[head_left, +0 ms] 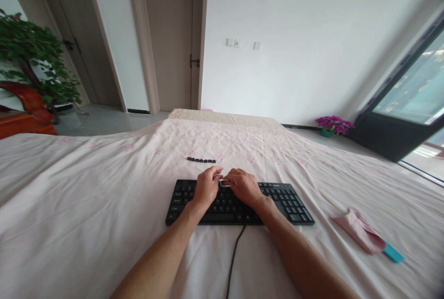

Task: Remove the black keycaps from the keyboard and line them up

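Observation:
A black keyboard (222,218) lies on the cloth in front of me, its cable running toward me. Above its upper rows, my two hands meet over a thin, pale wire keycap puller (227,183). My right hand (245,187) is closed on the puller from the right. From the left, my left hand (207,187) pinches at its other end; the exact grip of the fingertips is partly hidden. Beyond the keyboard, several black keycaps (201,160) sit in a short row. The keys beneath my hands are covered from view.
A pale flowered cloth (104,206) drapes over the wide surface. On the right lie a pink cloth (360,232), a blue brush (393,252) and a thin white stick (333,200). Farther off are a leafy plant (38,53), a door (168,35) and purple flowers (335,124).

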